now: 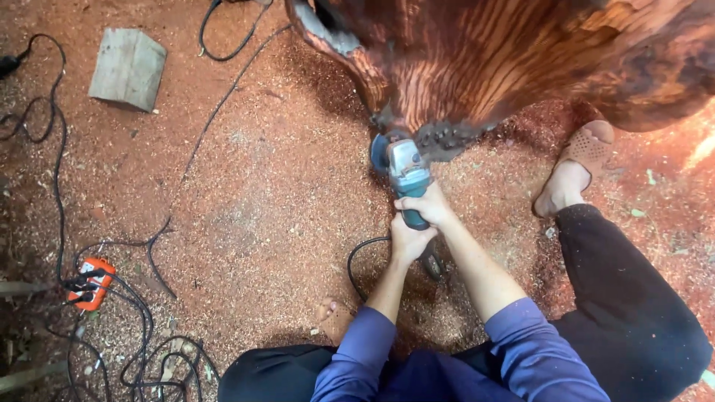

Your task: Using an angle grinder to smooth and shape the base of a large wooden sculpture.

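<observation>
Seen from above, a person squats on a sawdust-covered floor (283,186), both hands on a teal angle grinder (407,179). The right hand (426,206) has its fingers clamped round the grinder's body near the head; the left hand (410,242) has fingers closed round the rear handle, likely to steady it. The grinder's disc touches the lower edge of a large striped reddish wood slab (506,59). Cables (59,186) trail to an orange power strip (91,283) well to the left. A sandalled foot (577,167) rests beside the slab.
</observation>
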